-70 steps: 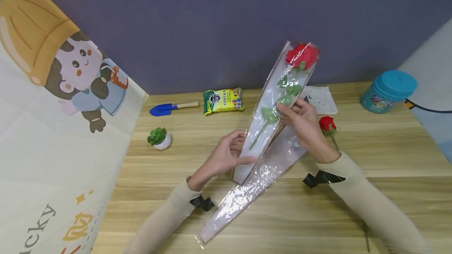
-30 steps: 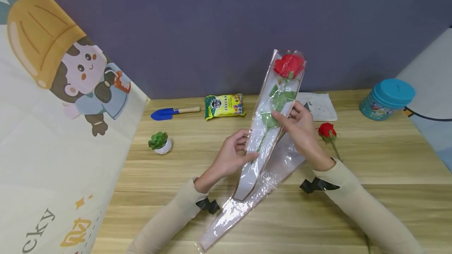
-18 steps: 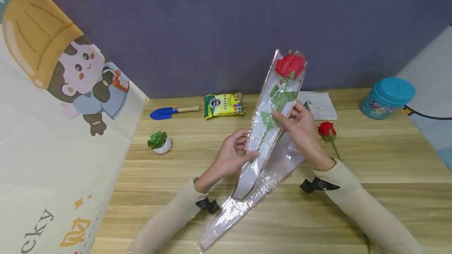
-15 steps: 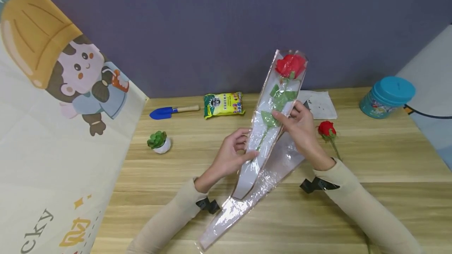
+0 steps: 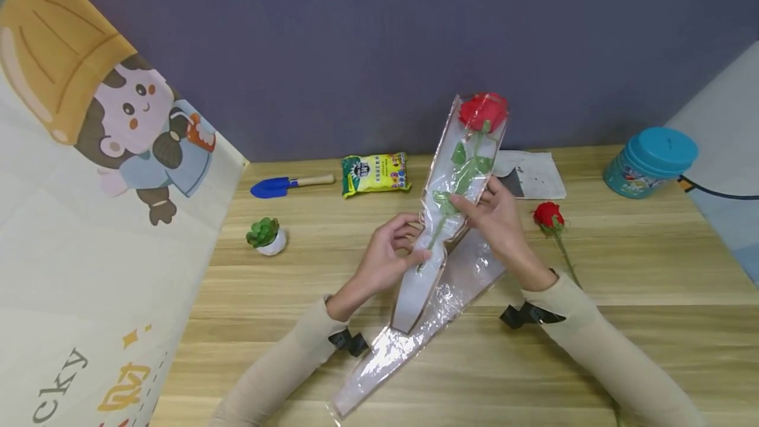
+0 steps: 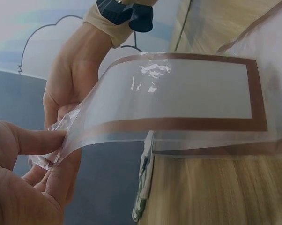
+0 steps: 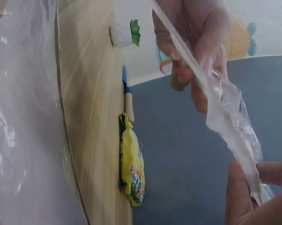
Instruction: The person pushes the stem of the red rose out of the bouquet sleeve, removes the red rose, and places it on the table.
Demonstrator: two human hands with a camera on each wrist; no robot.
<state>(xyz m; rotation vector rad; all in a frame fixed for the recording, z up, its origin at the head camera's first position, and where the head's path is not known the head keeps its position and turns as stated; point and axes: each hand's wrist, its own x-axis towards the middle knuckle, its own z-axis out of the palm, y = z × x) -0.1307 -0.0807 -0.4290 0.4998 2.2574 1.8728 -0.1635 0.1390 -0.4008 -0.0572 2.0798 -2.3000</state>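
Head view: high, facing forward and down over the surface (image 5: pixel 652 269). Wrist views: very close, low along it. All share the rose sleeve (image 5: pixel 441 229) (image 6: pixel 188 93) (image 7: pixel 225 108).

Red rose (image 5: pixel 483 111) in clear, brown-edged sleeve (image 5: pixel 415 288), tilted up above wooden table (image 5: pixel 652 269).

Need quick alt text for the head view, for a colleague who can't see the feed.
Two hands hold a clear sleeve with a red rose inside, tilted up above a wooden table: left hand low, right hand at mid-stem. An empty sleeve lies beneath; a loose rose lies to the right.
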